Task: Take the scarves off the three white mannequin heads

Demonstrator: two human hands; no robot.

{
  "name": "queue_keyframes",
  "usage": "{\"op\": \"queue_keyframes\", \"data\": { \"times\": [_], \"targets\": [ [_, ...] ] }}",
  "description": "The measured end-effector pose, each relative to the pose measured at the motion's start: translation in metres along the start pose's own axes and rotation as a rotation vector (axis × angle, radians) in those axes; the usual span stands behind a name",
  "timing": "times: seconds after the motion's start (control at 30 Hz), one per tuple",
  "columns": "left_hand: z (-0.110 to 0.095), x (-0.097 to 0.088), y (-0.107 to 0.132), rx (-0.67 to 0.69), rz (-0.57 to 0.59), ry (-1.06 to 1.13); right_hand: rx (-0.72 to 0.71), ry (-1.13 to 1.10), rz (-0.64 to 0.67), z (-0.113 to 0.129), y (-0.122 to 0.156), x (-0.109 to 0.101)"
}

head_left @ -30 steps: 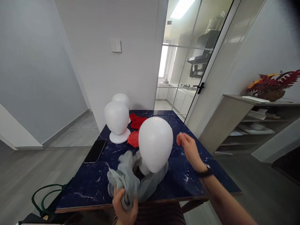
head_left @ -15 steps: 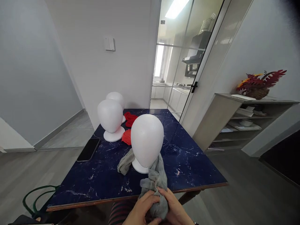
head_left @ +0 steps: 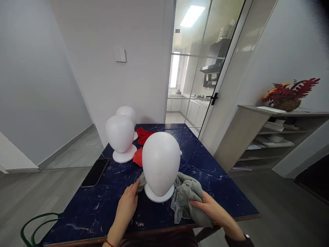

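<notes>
A white foam mannequin head [head_left: 161, 161] stands upright on its round base near the front of the table. A thin, crumpled grey scarf [head_left: 187, 192] lies around the back of its neck, with an end showing on either side. On the right, my right hand [head_left: 207, 206] is closed on the bunched, longer part, thumb on top. My left hand [head_left: 128, 200] is at the shorter end on the left, its fingers closed on the cloth and their tips partly hidden. Behind the head, the scarf's middle is out of sight.
Two more white mannequin heads [head_left: 120, 133] stand at the back left of the dark blue marbled table [head_left: 120, 212]. Red cloths [head_left: 138, 157] lie beside them. A black phone [head_left: 95, 173] rests at the left edge. To the right is a shelf unit [head_left: 241, 130] with a flower basket [head_left: 289, 99].
Both hands were together at the front edge, bunching the scarf's longer part. Now they are apart: the left at the short end, the right holding the bunch further right on the table.
</notes>
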State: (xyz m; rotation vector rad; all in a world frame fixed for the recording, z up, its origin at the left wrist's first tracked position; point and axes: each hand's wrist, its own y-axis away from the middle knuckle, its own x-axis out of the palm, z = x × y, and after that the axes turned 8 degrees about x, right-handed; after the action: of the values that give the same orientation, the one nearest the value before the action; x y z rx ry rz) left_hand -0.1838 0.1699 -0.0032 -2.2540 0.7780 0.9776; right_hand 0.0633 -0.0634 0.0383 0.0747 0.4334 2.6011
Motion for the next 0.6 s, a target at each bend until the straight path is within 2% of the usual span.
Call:
{"op": "queue_keyframes", "data": {
  "times": [0.07, 0.13, 0.23, 0.3, 0.37, 0.43, 0.5, 0.6],
  "targets": [
    [0.004, -0.008, -0.006, -0.053, -0.027, 0.069, -0.104, 0.245, 0.069, 0.017, -0.011, -0.023],
    [0.008, -0.018, -0.013, -0.102, -0.099, 0.188, -0.167, 0.405, 0.062, 0.038, -0.029, -0.046],
    [0.011, -0.034, -0.025, -0.199, -0.238, 0.445, -0.206, 0.536, -0.109, 0.073, -0.068, -0.069],
    [0.010, -0.042, -0.034, -0.292, -0.304, 0.706, -0.249, 0.534, -0.263, 0.100, -0.099, -0.071],
    [0.004, -0.048, -0.045, -0.372, -0.345, 0.983, -0.265, 0.426, -0.374, 0.128, -0.129, -0.063],
    [-0.006, -0.053, -0.055, -0.395, -0.398, 1.169, -0.291, 0.279, -0.413, 0.157, -0.154, -0.046],
    [-0.020, -0.059, -0.062, -0.357, -0.470, 1.232, -0.361, 0.169, -0.413, 0.186, -0.173, -0.025],
    [-0.040, -0.068, -0.062, -0.245, -0.575, 1.160, -0.482, 0.135, -0.374, 0.231, -0.188, 0.009]
  ]
}}
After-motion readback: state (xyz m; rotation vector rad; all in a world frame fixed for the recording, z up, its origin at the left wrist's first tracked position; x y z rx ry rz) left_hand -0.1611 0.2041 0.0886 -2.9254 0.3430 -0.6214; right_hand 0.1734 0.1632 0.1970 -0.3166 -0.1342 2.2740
